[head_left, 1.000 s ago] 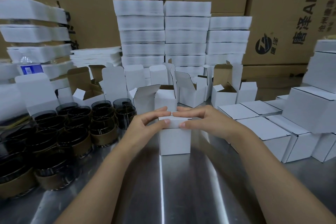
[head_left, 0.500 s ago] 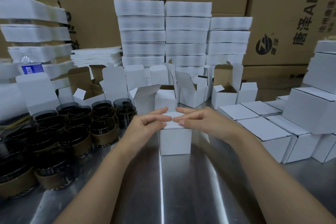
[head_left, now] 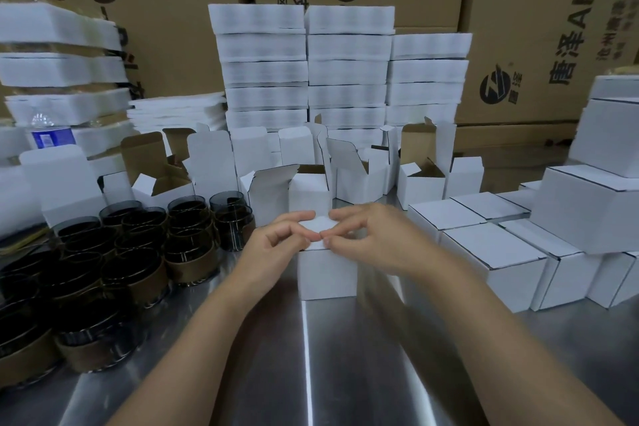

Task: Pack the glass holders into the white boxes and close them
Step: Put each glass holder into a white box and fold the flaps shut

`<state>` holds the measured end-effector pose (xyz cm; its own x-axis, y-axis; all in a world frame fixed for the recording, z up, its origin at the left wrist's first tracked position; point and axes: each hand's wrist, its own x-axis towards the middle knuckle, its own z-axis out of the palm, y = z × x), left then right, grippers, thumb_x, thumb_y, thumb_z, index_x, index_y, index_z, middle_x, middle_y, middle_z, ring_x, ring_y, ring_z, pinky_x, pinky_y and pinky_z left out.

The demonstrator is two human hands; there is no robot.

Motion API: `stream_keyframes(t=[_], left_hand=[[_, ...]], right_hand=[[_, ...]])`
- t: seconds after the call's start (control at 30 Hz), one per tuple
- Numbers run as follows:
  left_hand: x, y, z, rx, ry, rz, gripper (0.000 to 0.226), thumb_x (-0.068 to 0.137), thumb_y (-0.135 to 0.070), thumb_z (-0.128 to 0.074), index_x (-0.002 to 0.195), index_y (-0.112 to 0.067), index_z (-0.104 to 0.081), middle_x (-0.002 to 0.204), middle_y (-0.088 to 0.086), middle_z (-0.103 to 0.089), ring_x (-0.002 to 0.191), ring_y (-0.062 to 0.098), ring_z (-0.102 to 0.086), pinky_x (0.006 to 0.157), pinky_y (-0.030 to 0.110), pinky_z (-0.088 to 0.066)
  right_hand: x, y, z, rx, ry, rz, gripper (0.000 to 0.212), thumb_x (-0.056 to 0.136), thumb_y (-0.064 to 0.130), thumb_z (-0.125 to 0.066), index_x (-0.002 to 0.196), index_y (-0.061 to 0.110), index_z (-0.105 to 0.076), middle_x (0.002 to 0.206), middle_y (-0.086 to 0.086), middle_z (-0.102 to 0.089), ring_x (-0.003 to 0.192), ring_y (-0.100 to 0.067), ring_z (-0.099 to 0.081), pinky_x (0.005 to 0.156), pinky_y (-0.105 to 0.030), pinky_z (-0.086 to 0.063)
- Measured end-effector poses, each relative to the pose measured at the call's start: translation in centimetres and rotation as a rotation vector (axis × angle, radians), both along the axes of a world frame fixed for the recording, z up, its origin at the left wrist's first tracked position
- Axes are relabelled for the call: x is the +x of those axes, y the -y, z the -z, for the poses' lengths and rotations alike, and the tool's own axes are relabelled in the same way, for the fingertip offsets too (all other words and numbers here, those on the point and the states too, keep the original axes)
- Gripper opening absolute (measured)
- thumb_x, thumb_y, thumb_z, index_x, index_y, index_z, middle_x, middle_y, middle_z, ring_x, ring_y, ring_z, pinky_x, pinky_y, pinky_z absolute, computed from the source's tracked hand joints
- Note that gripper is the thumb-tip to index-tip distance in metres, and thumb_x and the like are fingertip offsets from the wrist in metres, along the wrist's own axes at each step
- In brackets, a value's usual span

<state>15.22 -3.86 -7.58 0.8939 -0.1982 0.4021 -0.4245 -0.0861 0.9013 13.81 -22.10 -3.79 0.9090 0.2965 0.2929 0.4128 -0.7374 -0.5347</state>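
A small white box (head_left: 326, 273) stands upright on the steel table (head_left: 311, 356) in the middle. My left hand (head_left: 276, 242) and my right hand (head_left: 370, 239) meet over its top, with curled fingers on the lid flap (head_left: 318, 226), fingertips touching at the front edge. Dark glass holders (head_left: 114, 263) with brown bands crowd the table at the left. What is inside the box is hidden.
Open white boxes (head_left: 359, 173) with raised flaps stand behind. Closed white boxes (head_left: 491, 252) sit in rows and stacks at the right. Stacks of flat white packs (head_left: 345, 73) and big cardboard cartons (head_left: 518, 28) fill the back. A water bottle (head_left: 48, 135) is at the far left.
Both hands have lifted from flat on the lid to curled fingertips at its front edge. The box has stayed in place.
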Motion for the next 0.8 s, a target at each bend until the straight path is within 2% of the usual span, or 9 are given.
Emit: stream_keyframes(t=[0.13,0.2,0.27,0.37,0.43,0.5,0.6,0.7,0.8], left_hand=[[0.4,0.1,0.4,-0.082,-0.057,-0.035,0.030,0.084,0.003,-0.059,0.073,-0.021,-0.075,0.115,-0.010,-0.064,0.104,0.001,-0.061,0.083,0.015,-0.046],[0.6,0.2,0.6,-0.143,-0.143,-0.066,0.029,0.074,-0.010,-0.066,0.094,-0.030,-0.072,0.109,-0.009,-0.065,0.099,0.014,-0.063,0.083,0.022,-0.051],[0.8,0.2,0.7,-0.175,-0.196,-0.093,0.051,0.064,-0.018,-0.065,0.111,-0.036,-0.062,0.123,-0.006,-0.058,0.105,0.025,-0.062,0.095,0.040,-0.049],[0.7,0.4,0.8,-0.160,-0.171,-0.105,0.054,0.064,-0.025,-0.064,0.116,-0.039,-0.055,0.128,-0.003,-0.054,0.109,0.022,-0.061,0.098,0.042,-0.046],[0.7,0.6,0.9,-0.180,-0.160,-0.097,0.045,0.071,-0.037,-0.058,0.115,-0.040,-0.054,0.127,0.000,-0.055,0.114,0.022,-0.057,0.098,0.042,-0.045],[0.9,0.9,1.0,-0.221,-0.166,-0.092,0.039,0.074,-0.048,-0.048,0.112,-0.041,-0.054,0.122,-0.001,-0.056,0.105,0.020,-0.059,0.085,0.036,-0.047],[1.2,1.2,1.3,-0.162,-0.176,-0.066,0.042,0.074,-0.060,-0.040,0.111,-0.045,-0.051,0.111,-0.006,-0.058,0.085,0.012,-0.060,0.068,0.029,-0.043],[1.2,1.3,2.0,-0.006,-0.152,-0.046,0.050,0.066,-0.076,-0.038,0.110,-0.056,-0.048,0.105,-0.020,-0.060,0.086,0.006,-0.061,0.073,0.030,-0.046],[1.0,1.4,2.5,0.134,-0.132,-0.044,0.038,0.074,-0.074,-0.031,0.108,-0.063,-0.043,0.102,-0.022,-0.060,0.089,0.002,-0.060,0.085,0.032,-0.047]], right_hand=[[-0.9,-2.8,1.3,-0.167,0.354,0.212,0.046,0.062,0.073,-0.054,0.083,0.033,-0.064,0.092,0.016,-0.063,0.090,-0.007,-0.056,0.064,-0.027,-0.040],[-0.9,-4.4,2.4,-0.206,0.423,0.256,0.055,0.065,0.067,-0.061,0.096,0.022,-0.054,0.099,0.009,-0.056,0.095,-0.016,-0.052,0.060,-0.029,-0.035],[-0.6,-5.4,3.3,-0.189,0.433,0.298,0.060,0.068,0.061,-0.064,0.105,0.016,-0.051,0.115,0.002,-0.051,0.107,-0.021,-0.045,0.063,-0.031,-0.038],[-0.6,-5.6,3.5,-0.116,0.447,0.302,0.053,0.074,0.050,-0.061,0.109,0.011,-0.053,0.136,-0.004,-0.042,0.118,-0.025,-0.037,0.077,-0.036,-0.045],[-0.4,-5.0,3.3,-0.091,0.423,0.253,0.047,0.078,0.046,-0.059,0.113,0.014,-0.054,0.144,-0.001,-0.034,0.124,-0.023,-0.029,0.089,-0.035,-0.041],[-0.2,-4.0,2.3,-0.026,0.435,0.238,0.041,0.077,0.039,-0.062,0.111,0.016,-0.059,0.144,0.002,-0.036,0.125,-0.020,-0.028,0.097,-0.032,-0.034],[-0.4,-2.3,-0.3,0.171,0.514,0.299,0.030,0.072,0.027,-0.070,0.095,0.013,-0.058,0.123,0.000,-0.051,0.112,-0.017,-0.036,0.088,-0.019,-0.026],[-0.3,0.3,-3.1,0.318,0.544,0.377,0.028,0.068,0.018,-0.073,0.089,0.010,-0.056,0.108,0.000,-0.048,0.102,-0.012,-0.037,0.079,-0.012,-0.022],[0.6,4.0,-5.7,0.241,0.518,0.497,0.027,0.069,0.022,-0.071,0.091,0.012,-0.058,0.109,0.001,-0.046,0.112,-0.020,-0.041,0.079,-0.013,-0.023]])
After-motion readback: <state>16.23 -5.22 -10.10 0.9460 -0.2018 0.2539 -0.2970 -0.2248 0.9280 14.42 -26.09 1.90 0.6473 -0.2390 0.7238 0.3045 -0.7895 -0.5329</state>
